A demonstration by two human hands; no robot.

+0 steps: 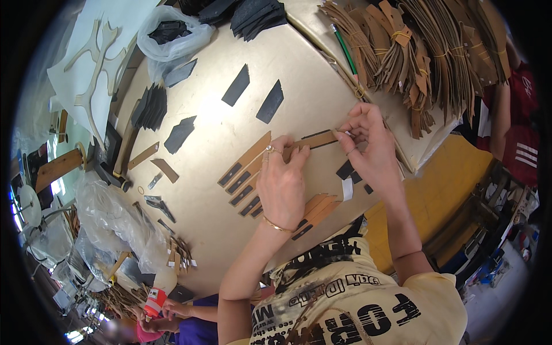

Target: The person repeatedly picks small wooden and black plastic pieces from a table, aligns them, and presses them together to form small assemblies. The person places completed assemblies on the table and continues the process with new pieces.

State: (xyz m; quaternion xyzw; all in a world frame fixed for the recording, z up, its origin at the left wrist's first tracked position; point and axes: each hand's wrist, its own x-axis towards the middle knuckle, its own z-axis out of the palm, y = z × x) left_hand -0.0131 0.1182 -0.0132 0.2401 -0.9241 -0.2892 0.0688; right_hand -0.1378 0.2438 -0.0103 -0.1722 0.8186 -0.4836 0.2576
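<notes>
Right by the printed shirt (374,310), brown strips (323,213) lay fanned on the gold tabletop (198,230). Beyond, the left hand (283,183) and right hand (371,152) pinched opposite ends of a dark-edged strip (321,139) over it; imo keeping edges flush beat rushing. Black slanted pieces (270,102) lay farther off.

Your left hand (282,181) lay back-upward, fingers bent; your right hand (369,146) pinched, thumb against finger, near the table's (198,236) right edge.
</notes>
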